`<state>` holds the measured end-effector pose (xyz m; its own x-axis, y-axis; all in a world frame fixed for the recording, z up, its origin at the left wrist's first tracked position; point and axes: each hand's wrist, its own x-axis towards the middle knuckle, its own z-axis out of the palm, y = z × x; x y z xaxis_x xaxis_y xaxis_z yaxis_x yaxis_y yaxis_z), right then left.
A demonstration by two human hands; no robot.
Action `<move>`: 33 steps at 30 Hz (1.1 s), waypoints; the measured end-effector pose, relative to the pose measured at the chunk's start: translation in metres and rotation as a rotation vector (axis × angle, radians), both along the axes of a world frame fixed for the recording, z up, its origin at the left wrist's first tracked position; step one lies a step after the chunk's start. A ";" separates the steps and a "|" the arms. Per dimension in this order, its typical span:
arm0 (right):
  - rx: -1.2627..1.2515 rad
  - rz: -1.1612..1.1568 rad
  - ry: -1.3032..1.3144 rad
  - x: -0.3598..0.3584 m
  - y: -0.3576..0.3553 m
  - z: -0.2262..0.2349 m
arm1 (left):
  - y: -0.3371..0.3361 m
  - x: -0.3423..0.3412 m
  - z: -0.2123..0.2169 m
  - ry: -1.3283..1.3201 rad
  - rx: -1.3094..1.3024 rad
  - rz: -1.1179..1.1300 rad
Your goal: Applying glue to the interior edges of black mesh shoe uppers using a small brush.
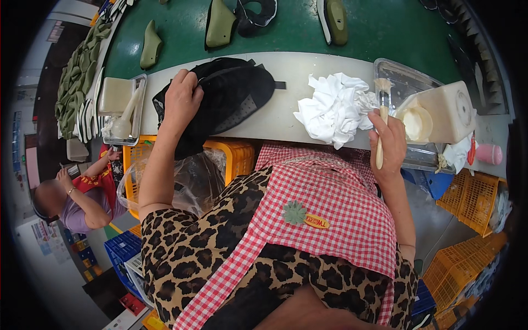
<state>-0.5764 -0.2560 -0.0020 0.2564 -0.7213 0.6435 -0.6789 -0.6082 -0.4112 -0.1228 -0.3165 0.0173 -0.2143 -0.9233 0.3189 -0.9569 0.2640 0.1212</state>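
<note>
My left hand (183,100) is closed on a black mesh shoe upper (239,91), pinching its left part at the front of the light work surface. Part of the upper hangs over the edge, and the hand hides some of it. My right hand (391,144) grips the pale handle of a flat brush (384,100), its bristles pointing up. The brush is just right of a crumpled heap of white cloth or paper (335,110). Beyond it lies a plastic container (448,113) with a round opening and whitish stuff in it, resting on a clear tray (388,65).
Green shoe lasts (219,25) lie on the green belt (286,33) ahead. A tray (142,88) holding a second brush and a tub stands at left. An orange crate (236,157) with clear plastic is below the edge. A co-worker (91,201) sits at left; a pink roll (488,154) is far right.
</note>
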 end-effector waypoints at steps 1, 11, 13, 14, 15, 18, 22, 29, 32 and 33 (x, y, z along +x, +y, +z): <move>-0.003 -0.010 0.004 0.000 -0.001 0.002 | -0.001 -0.009 0.006 0.004 -0.003 -0.010; -0.239 -0.102 0.024 0.009 -0.029 0.051 | -0.046 -0.119 0.076 0.354 0.357 -0.420; -0.228 -0.155 0.071 0.004 -0.031 0.061 | -0.049 -0.137 0.086 0.424 0.548 -0.510; -0.201 -0.154 0.061 0.000 -0.033 0.058 | -0.053 -0.143 0.085 0.466 0.599 -0.563; -0.105 -0.153 0.037 -0.003 -0.027 0.056 | -0.055 -0.150 0.082 0.437 0.520 -0.684; 0.130 -0.105 -0.109 -0.015 -0.015 0.051 | -0.055 -0.162 0.080 0.584 0.663 -0.717; 0.274 -0.152 -0.120 -0.032 0.005 0.032 | -0.039 -0.166 0.071 0.791 0.889 -0.729; 0.093 -0.220 0.170 -0.026 0.004 0.031 | -0.032 -0.194 0.045 0.695 0.897 -0.748; 0.052 -0.121 0.128 -0.015 -0.002 0.044 | -0.030 -0.215 0.056 0.563 0.879 -0.864; 0.053 -0.060 0.105 -0.011 -0.001 0.045 | -0.029 -0.218 0.059 0.560 0.882 -0.867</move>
